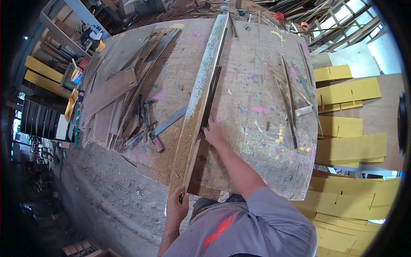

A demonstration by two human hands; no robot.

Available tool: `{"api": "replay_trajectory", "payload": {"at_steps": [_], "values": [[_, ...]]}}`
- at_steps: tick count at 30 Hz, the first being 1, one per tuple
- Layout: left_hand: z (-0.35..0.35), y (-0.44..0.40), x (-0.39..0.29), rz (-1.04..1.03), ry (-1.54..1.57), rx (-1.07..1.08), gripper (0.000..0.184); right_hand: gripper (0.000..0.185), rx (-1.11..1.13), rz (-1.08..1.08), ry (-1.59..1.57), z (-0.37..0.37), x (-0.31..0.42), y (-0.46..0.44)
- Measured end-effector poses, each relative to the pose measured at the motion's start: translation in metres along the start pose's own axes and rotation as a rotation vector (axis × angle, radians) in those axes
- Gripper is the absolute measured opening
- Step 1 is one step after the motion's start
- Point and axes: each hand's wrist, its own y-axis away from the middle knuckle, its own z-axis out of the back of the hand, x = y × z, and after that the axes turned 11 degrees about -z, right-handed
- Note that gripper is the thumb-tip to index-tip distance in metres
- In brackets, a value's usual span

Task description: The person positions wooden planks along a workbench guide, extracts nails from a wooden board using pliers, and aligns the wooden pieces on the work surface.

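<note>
A long wooden board runs away from my body across the workbench, its upper face pale and stained at the far part and coated with sawdust nearer to me. At its near end, my left hand is closed around the edge, with a small dark thing showing between the fingers that I cannot make out. My right hand pinches a dark narrow wooden strip lying along the board's right side. Sawdust is heaped on the board's left, beside a metal straightedge.
The paint-spotted workbench carries stacked planks at left, clamp-like metal tools, a small red-and-black block and thin dark strips at right. Yellow panels stand beyond its right edge; bare floor shows at left.
</note>
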Motion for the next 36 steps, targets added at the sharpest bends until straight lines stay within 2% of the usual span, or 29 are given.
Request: {"api": "replay_trajectory", "payload": {"at_steps": [2, 4, 6, 7, 9, 11, 13, 16, 19, 20, 23, 26, 32, 36], "values": [[0.001, 0.0, -0.006, -0.026, 0.003, -0.021, 0.036, 0.043, 0.292, -0.117, -0.183, 0.057, 0.009, 0.021], [0.002, -0.003, -0.013, 0.017, 0.001, -0.012, 0.035, 0.035, 0.291, -0.084, -0.232, 0.075, -0.04, 0.012], [0.0, -0.003, -0.016, 0.036, -0.016, -0.016, 0.034, 0.029, 0.172, -0.203, -0.224, 0.131, -0.05, -0.027], [-0.002, -0.002, -0.016, 0.03, -0.033, -0.023, 0.033, 0.027, 0.133, -0.208, -0.123, 0.154, -0.057, -0.063], [-0.006, -0.004, -0.02, 0.033, -0.057, -0.033, 0.033, 0.031, -0.121, -0.056, -0.189, 0.166, -0.068, -0.139], [-0.006, -0.005, -0.03, 0.056, -0.076, -0.047, 0.033, 0.035, -0.166, 0.027, 0.015, 0.151, -0.092, -0.234], [-0.008, -0.006, -0.036, 0.079, -0.087, -0.042, 0.034, 0.041, 0.015, -0.002, 0.086, 0.146, -0.072, -0.299], [-0.013, -0.008, -0.045, 0.169, -0.116, -0.006, 0.035, 0.069, 0.021, 0.072, 0.289, 0.113, -0.039, -0.357], [-0.015, -0.016, -0.059, 0.214, -0.087, -0.019, 0.035, 0.102, 0.095, -0.026, 0.327, 0.077, -0.019, -0.383], [-0.019, -0.017, -0.062, 0.224, -0.063, -0.031, 0.035, 0.116, 0.157, 0.005, 0.347, 0.064, -0.022, -0.396], [-0.035, -0.017, -0.056, 0.191, -0.101, -0.083, 0.036, 0.115, 0.064, -0.02, 0.401, 0.065, -0.01, -0.388], [-0.046, -0.027, -0.06, 0.251, -0.068, -0.063, 0.037, 0.111, 0.027, 0.003, 0.347, 0.044, -0.026, -0.405], [-0.054, -0.045, -0.061, 0.111, -0.135, -0.1, 0.038, 0.111, -0.043, -0.021, 0.314, 0.044, -0.021, -0.415], [-0.046, -0.064, -0.081, 0.281, -0.082, -0.021, 0.04, 0.113, -0.063, -0.03, 0.284, 0.039, -0.023, -0.426]]}}
